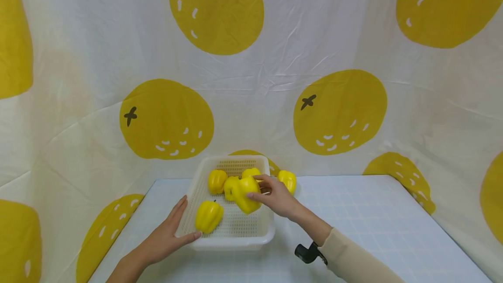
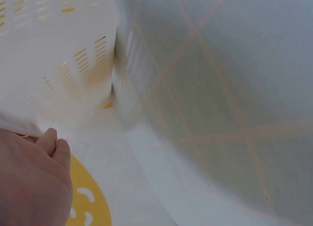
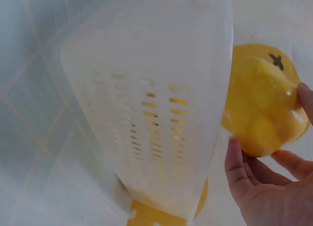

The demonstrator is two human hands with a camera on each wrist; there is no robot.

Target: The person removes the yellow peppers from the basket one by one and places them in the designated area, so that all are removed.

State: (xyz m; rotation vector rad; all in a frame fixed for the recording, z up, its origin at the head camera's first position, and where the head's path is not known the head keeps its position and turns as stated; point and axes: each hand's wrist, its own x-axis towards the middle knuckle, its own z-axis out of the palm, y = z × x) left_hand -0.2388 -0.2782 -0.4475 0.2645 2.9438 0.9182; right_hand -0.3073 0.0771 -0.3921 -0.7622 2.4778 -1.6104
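A yellow bell pepper (image 1: 246, 195) is held between the thumb and fingers of my right hand (image 1: 279, 198), over the right part of a white plastic basket (image 1: 235, 242). In the right wrist view this pepper (image 3: 264, 108) shows beside the basket's rim, fingertips against its skin. Inside the basket lie several more yellow bell peppers, one at the front left (image 1: 209, 217) and others toward the back (image 1: 217, 181). My left hand (image 1: 163, 239) rests at the basket's front left corner, fingers straight along the left side and thumb on the rim; in the left wrist view its fingertips (image 2: 61, 150) touch the rim.
Another yellow bell pepper (image 1: 288, 181) sits on the table behind my right hand, outside the basket. A pale checked cloth covers the table (image 1: 353, 222). Behind hangs a white curtain (image 1: 275, 56) printed with large yellow fruit, close to the table's back edge.
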